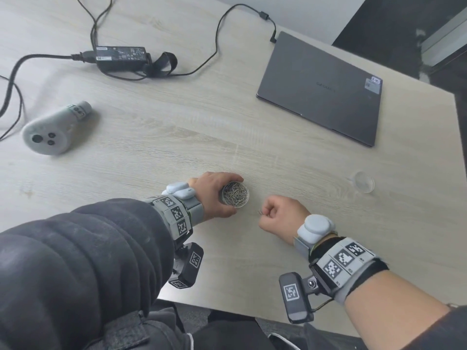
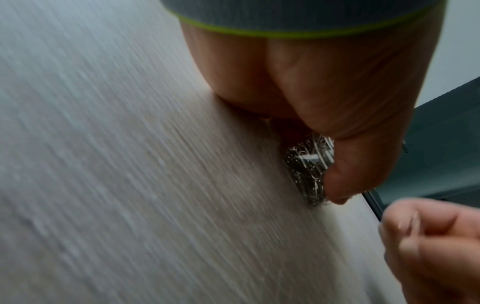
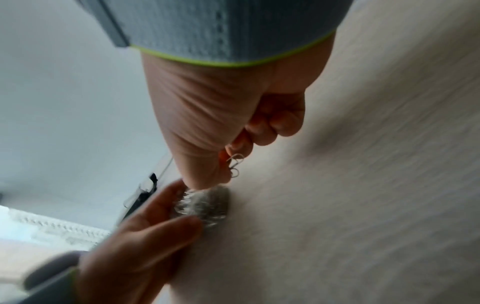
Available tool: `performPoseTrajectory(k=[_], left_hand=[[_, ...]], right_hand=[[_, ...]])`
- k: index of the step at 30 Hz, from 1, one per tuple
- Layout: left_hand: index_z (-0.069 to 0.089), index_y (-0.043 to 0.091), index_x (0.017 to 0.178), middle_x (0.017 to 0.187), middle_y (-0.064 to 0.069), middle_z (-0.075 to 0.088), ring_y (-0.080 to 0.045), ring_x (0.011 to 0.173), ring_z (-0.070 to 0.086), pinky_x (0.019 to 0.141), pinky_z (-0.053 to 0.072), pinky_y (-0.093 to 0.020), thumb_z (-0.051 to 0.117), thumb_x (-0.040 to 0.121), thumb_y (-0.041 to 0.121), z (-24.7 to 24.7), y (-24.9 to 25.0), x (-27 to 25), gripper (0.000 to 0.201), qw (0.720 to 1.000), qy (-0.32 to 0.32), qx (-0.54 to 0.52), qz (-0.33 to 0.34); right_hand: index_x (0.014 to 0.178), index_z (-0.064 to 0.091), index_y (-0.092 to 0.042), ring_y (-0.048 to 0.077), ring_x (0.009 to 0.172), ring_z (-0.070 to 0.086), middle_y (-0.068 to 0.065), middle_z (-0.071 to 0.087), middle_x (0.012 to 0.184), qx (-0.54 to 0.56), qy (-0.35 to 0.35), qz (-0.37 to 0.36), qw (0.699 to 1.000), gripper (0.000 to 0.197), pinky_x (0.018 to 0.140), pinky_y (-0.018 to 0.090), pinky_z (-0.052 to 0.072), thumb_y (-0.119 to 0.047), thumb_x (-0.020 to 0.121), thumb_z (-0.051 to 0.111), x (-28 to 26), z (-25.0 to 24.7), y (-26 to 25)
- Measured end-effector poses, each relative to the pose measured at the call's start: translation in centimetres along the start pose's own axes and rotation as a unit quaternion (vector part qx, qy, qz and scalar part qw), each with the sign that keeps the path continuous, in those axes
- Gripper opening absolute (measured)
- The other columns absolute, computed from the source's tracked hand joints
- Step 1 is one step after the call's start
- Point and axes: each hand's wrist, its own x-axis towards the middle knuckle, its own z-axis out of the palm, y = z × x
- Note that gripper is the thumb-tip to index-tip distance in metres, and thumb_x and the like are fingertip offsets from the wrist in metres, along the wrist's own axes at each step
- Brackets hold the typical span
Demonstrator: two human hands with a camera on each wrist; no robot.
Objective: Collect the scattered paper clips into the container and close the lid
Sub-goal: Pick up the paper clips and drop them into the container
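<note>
A small round clear container [image 1: 235, 196] full of silver paper clips stands open on the pale wooden table [image 1: 177, 137]. My left hand [image 1: 214, 195] grips it from the left, thumb and fingers curled round its wall [image 2: 309, 170]. Just right of it, my right hand [image 1: 280, 213] is curled and pinches a few paper clips [image 3: 235, 164] between thumb and fingers, low over the table; their ends stick out in the head view [image 1: 260, 212]. The container [image 3: 205, 205] sits right below those clips in the right wrist view. The clear round lid [image 1: 364, 181] lies on the table far right.
A shut dark laptop [image 1: 321, 89] lies at the back right with its cable plugged in. A black power adapter [image 1: 121, 56] and cords lie at the back left. A white hand controller [image 1: 55, 127] rests at the left. The table's front edge runs below my wrists.
</note>
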Motion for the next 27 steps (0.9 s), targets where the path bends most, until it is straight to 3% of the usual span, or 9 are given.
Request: performPoseTrajectory(k=[5,11,19,23,25,27], left_hand=[[0.044,0.049,0.127,0.121,0.021,0.06,-0.015,0.117,0.052,0.099,0.042,-0.05,0.061,0.054,0.064,0.5,-0.3,0.2,0.076,1.0,0.008,0.003,0.006],[0.046,0.048,0.125,0.117,0.022,0.061,-0.014,0.114,0.053,0.097,0.042,-0.05,0.062,0.055,0.065,0.5,-0.4,0.3,0.074,1.0,0.013,0.007,0.006],[0.047,0.049,0.124,0.112,0.025,0.057,-0.015,0.114,0.051,0.098,0.04,-0.05,0.057,0.053,0.065,0.2,0.3,-0.1,0.073,1.0,0.011,-0.001,-0.003],[0.047,0.048,0.126,0.119,0.023,0.058,-0.014,0.117,0.049,0.1,0.039,-0.05,0.057,0.053,0.065,0.1,0.2,-0.2,0.075,1.0,0.009,-0.006,0.0],[0.047,0.048,0.127,0.121,0.025,0.056,-0.013,0.119,0.048,0.101,0.037,-0.047,0.055,0.054,0.066,-0.1,0.4,-0.3,0.075,1.0,0.001,0.0,-0.006],[0.048,0.048,0.127,0.122,0.024,0.056,-0.013,0.12,0.047,0.1,0.036,-0.046,0.054,0.053,0.066,-0.3,0.6,-0.3,0.076,1.0,0.001,0.002,-0.009]], right_hand=[[0.065,0.057,-0.027,0.004,0.046,0.039,-0.014,0.046,0.047,0.115,0.068,-0.044,0.99,0.014,0.051,0.025,0.036,-0.023,0.07,0.069,1.3,0.4,-3.7],[0.066,0.06,-0.026,0.003,0.046,0.041,-0.014,0.048,0.048,0.165,0.092,-0.031,0.982,0.011,0.053,0.024,0.037,-0.021,0.071,0.069,2.1,0.9,-4.5],[0.077,0.062,-0.029,0.006,0.05,0.047,-0.012,0.051,0.056,0.146,0.096,-0.033,0.984,0.011,0.052,0.027,0.044,-0.033,0.073,0.071,2.3,0.9,-4.2],[0.082,0.064,-0.029,0.004,0.057,0.05,-0.012,0.057,0.066,0.148,0.171,-0.025,0.974,0.011,0.057,0.026,0.043,-0.036,0.077,0.069,2.2,-0.2,-1.4],[0.088,0.064,-0.029,0.006,0.071,0.055,-0.012,0.059,0.083,0.104,0.217,-0.017,0.971,0.01,0.068,0.027,0.046,-0.033,0.079,0.067,2.3,-1.2,1.1],[0.101,0.065,-0.027,0.015,0.097,0.056,-0.006,0.058,0.107,0.05,0.261,0.002,0.964,0.021,0.089,0.032,0.045,-0.029,0.08,0.064,2.5,-2.4,3.8]])
